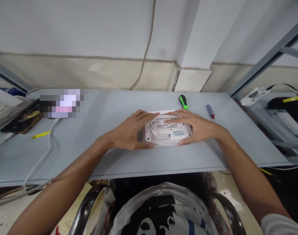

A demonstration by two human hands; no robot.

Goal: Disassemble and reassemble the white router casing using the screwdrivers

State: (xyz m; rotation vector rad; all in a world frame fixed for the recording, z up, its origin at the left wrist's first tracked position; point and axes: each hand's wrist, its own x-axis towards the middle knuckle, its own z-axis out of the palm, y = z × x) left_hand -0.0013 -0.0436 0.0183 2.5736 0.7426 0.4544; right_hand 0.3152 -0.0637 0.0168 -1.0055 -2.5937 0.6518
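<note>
A white vented casing (160, 139) was held between two hands above the front half of the grey table (129, 163); whether its underside was touched by the tabletop could not be told. Its perforated face was turned upward, and on it a barcode label (161, 125) and a pale blue sticker (179, 133) were seen. The left end was embraced by the left hand (128, 132), half open, with the thumb placed along the near edge and the fingers at the far edge. The right end was gripped likewise by the right hand (199, 126), one finger being laid across the label. Just behind the casing a green-and-black screwdriver handle (183, 101) was seen, its tip hidden. To the right of the casing a screwdriver with clear-and-red handle (210, 111) was placed. Well to the left of the casing, a smartphone (23, 120) and a yellow-tagged white cable (50, 140) were found.
</note>
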